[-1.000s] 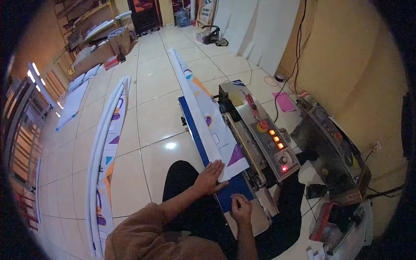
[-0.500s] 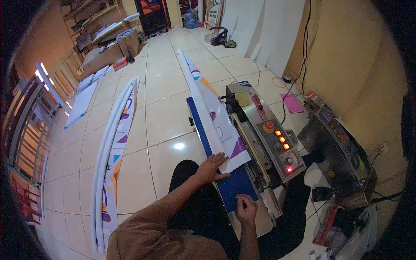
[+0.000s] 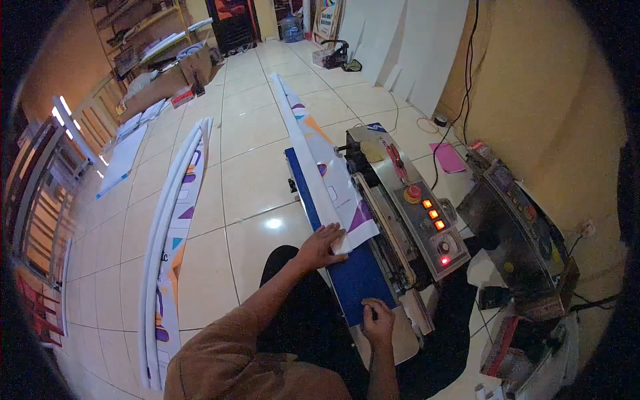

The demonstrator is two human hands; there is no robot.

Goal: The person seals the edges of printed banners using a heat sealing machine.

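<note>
A long printed banner (image 3: 338,190) with a white folded edge lies along the blue conveyor belt (image 3: 363,287) of a band sealer (image 3: 417,200). My left hand (image 3: 322,247) lies flat on the banner's near end, fingers stretched out along the white fold. Closer to me, my right hand (image 3: 378,319) rests at the near end of the belt, its fingers curled in with nothing visible in them. It is apart from the banner. Several orange buttons and a red light glow on the sealer's panel.
Another folded banner (image 3: 175,247) lies on the tiled floor to the left. A second machine (image 3: 520,220) stands at the right, beside black cables and a pink sheet (image 3: 448,158). White boards (image 3: 427,53) lean against the right wall. Cardboard boxes (image 3: 157,93) sit at the back left.
The banner has slid a little away from me along the belt, and my left hand has moved forward with it. My right hand has stayed in place.
</note>
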